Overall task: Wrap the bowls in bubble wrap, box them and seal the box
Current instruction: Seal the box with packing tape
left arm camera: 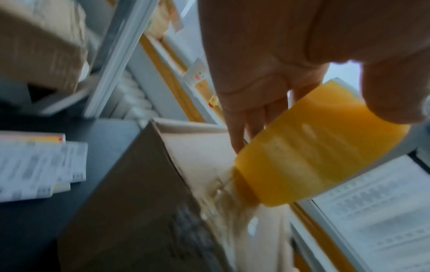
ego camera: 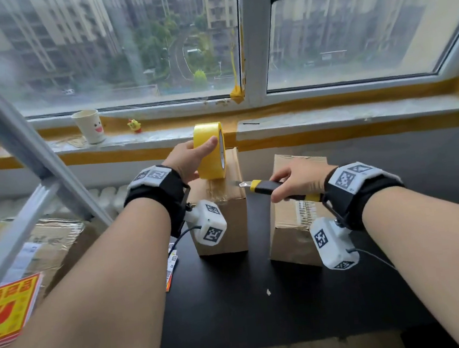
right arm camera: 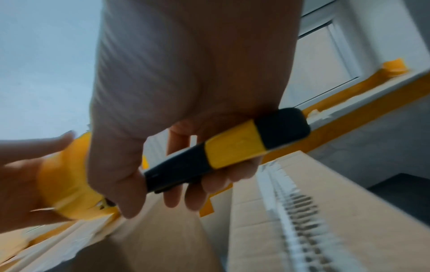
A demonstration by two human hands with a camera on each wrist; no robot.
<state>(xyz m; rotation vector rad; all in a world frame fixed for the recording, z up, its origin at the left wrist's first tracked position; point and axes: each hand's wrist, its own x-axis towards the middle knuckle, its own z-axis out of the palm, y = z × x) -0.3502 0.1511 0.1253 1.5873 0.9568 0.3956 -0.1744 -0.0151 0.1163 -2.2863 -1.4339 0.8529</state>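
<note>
A closed cardboard box (ego camera: 222, 220) stands on the black table (ego camera: 265, 311), with clear tape running over its top. My left hand (ego camera: 190, 161) grips a yellow tape roll (ego camera: 210, 151) upright on that top; in the left wrist view the tape roll (left arm camera: 318, 147) meets the box (left arm camera: 144, 202) where tape peels off. My right hand (ego camera: 297, 179) holds a black and yellow utility knife (ego camera: 269, 185), its blade pointing left toward the tape just right of the roll. In the right wrist view my fingers wrap the knife (right arm camera: 223, 152). No bowls or bubble wrap show.
A second cardboard box (ego camera: 293, 223) stands to the right, under my right hand. A paper cup (ego camera: 89, 126) and a small yellow figure (ego camera: 134, 125) sit on the windowsill. A metal ladder (ego camera: 22, 156), flattened cardboard (ego camera: 51, 238) and red-yellow leaflets (ego camera: 10, 310) lie to the left.
</note>
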